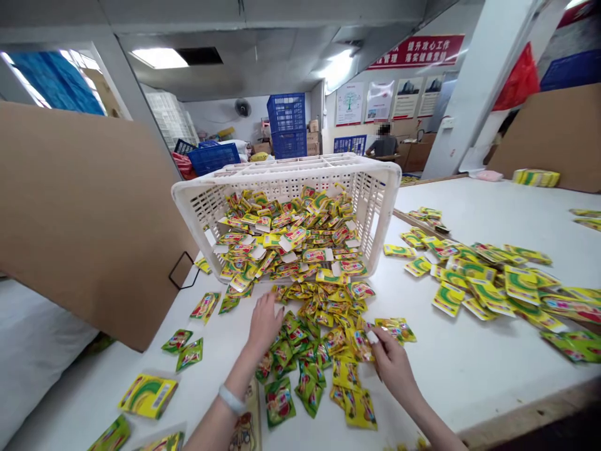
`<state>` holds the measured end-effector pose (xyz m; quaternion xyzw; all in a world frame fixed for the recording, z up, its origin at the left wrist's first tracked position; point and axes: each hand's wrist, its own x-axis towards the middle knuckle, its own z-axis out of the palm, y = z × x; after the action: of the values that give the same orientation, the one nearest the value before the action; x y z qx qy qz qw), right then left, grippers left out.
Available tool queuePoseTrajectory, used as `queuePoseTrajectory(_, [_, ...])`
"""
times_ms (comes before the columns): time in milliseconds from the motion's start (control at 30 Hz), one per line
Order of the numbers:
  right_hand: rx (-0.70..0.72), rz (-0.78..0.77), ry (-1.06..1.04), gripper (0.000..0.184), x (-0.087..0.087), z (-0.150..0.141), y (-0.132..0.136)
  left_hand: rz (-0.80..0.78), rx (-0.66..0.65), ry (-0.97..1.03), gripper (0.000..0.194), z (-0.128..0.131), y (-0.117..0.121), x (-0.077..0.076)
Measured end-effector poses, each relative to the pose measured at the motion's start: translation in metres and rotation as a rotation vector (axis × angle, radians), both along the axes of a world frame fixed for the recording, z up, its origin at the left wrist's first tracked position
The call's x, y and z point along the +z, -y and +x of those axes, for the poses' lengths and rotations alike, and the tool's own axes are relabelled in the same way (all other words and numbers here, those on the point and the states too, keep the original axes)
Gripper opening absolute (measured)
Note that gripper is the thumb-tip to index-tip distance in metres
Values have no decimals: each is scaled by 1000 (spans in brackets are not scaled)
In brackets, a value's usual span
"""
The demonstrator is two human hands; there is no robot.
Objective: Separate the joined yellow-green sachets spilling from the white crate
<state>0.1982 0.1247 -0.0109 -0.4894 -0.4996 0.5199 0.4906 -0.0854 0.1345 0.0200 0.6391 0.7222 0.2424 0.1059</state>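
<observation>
A white plastic crate (385,232) lies on its side with its mouth toward me, full of small yellow boxes (295,238). In front of it spreads a heap of shiny sachets, green ones (280,401) on the left and yellow ones (360,408) on the right. My left hand (264,322) is over the heap's left edge, thumb and fingers apart, holding nothing visible. At the right edge, my right hand (392,360) has its fingers closed on a yellow sachet (360,344); something white covers one fingertip. The fingers partly hide that sachet.
Loose yellow boxes (488,288) are piled at right, beside a wooden strip. Stray sachets (190,354) and a yellow box (148,396) lie at left, near a large cardboard sheet (89,213). A person (385,144) sits far behind, near stacked blue crates (287,125).
</observation>
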Motion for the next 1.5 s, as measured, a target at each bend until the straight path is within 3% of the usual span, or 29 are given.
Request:
queuePoseTrajectory(100, [84, -148, -141, 28, 8, -12, 4, 11, -45, 52, 57, -21, -35, -6])
queuePoseTrajectory(200, [153, -238, -271, 32, 18, -19, 14, 8, -82, 141, 43, -30, -45, -16])
queuePoseTrajectory(333, [133, -269, -424, 32, 29, -24, 26, 47, -8, 306, 28, -22, -17, -21])
queuePoseTrajectory(500, [100, -303, -520, 33, 38, -43, 31, 69, 26, 573, 46, 23, 40, -30])
queuePoseTrajectory(633, [135, -309, -560, 36, 47, -54, 32, 102, 79, 663, 56, 35, 56, -28])
queuePoseTrajectory(767, [111, -323, -560, 38, 44, -44, 33, 257, 154, 416, 54, 24, 64, -7])
queuePoseTrajectory(833, [99, -353, -557, 41, 37, -37, 38, 157, 31, 217, 38, 27, 76, -3])
queuePoseTrajectory(900, [91, -398, -568, 44, 28, -31, 47, -44, -95, 87, 33, 38, 90, -8])
queuePoseTrajectory(1000, [109, -472, -589, 41, 16, -29, 65, -194, -92, 71, 47, 57, 107, -26])
queuePoseTrajectory(1133, [94, -467, -604, 31, 5, -38, 84, -211, -17, 337, 38, 66, 110, -36])
queuePoseTrajectory(1233, [21, -404, -593, 31, -4, -55, 90, -200, 28, 655, 37, 70, 106, -27])
queuePoseTrajectory(1333, [21, -336, -552, 29, -9, -70, 90, -145, -27, 1025, 35, 80, 107, -17])
queuePoseTrajectory(1500, [39, -158, -413, 24, -4, -71, 87, -120, -23, 1360, 49, 96, 120, -7])
